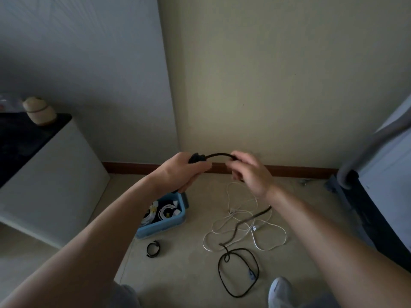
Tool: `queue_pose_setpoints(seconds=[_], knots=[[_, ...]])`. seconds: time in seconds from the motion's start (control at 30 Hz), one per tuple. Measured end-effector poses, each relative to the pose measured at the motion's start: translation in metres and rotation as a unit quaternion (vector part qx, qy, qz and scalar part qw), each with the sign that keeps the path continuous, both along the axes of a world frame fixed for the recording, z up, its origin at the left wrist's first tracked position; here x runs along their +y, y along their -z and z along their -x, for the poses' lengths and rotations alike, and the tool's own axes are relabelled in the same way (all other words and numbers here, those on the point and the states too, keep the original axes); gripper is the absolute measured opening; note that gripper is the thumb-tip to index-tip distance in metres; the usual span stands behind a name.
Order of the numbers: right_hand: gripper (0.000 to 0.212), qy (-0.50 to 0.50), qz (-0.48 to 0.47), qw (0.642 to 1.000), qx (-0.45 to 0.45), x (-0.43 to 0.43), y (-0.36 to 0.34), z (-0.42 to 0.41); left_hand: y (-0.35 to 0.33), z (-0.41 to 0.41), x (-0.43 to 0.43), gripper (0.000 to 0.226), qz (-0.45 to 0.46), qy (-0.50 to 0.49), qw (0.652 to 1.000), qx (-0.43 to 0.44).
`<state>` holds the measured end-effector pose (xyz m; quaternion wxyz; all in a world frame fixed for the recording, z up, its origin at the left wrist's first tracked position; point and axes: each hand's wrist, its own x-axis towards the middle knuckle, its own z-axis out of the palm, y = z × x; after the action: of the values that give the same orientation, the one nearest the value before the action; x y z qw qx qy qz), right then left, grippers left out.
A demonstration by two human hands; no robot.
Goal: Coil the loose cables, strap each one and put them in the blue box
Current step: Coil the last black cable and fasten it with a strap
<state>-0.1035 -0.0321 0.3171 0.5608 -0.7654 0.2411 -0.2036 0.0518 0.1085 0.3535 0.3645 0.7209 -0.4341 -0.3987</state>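
- One black cable (219, 154) arched between our hands, well above the floor (189, 274).
- Our left hand (184, 172) was curled round its bunched end, and our right hand (251, 172) pinched it further along.
- Its tail probably ran down to the black loop (239, 272), though blur hid the join.
- Some white coils (164, 213) already sat in the blue box (164, 225).
- A white cable (244, 218) and a strap (153, 249) lay loose beside the box, not yet dealt with.

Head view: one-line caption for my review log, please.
Left hand and right hand hold a black cable over the floor, with a white cable and the blue box below.
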Motion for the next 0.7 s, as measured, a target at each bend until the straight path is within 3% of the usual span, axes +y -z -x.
queue_pose_setpoints(seconds=[0.1,0.2,0.37,0.43,0.57,0.7], knots=[[0.034,-0.011,-0.039,0.994,-0.099,0.001,-0.014,0.002,0.002,0.005,-0.001,0.036,-0.035,0.025,0.999,-0.005],[0.036,0.010,-0.085,0.987,-0.132,-0.003,-0.015,-0.001,-0.002,0.017,-0.002,0.040,-0.031,0.065,0.995,0.069],[0.035,0.059,-0.041,0.994,-0.087,-0.009,-0.008,0.003,-0.011,0.030,0.001,0.037,0.039,0.114,0.978,0.171],[0.031,0.035,-0.070,0.996,-0.050,-0.006,-0.003,0.004,-0.012,0.026,0.002,0.035,0.066,0.104,0.967,0.225],[0.031,-0.025,-0.152,0.988,-0.004,0.014,0.011,-0.004,-0.012,0.025,0.001,0.029,0.142,0.018,0.937,0.318],[0.038,-0.052,-0.157,0.985,0.053,0.021,0.022,-0.007,-0.014,0.016,-0.004,0.032,0.220,-0.133,0.847,0.465]])
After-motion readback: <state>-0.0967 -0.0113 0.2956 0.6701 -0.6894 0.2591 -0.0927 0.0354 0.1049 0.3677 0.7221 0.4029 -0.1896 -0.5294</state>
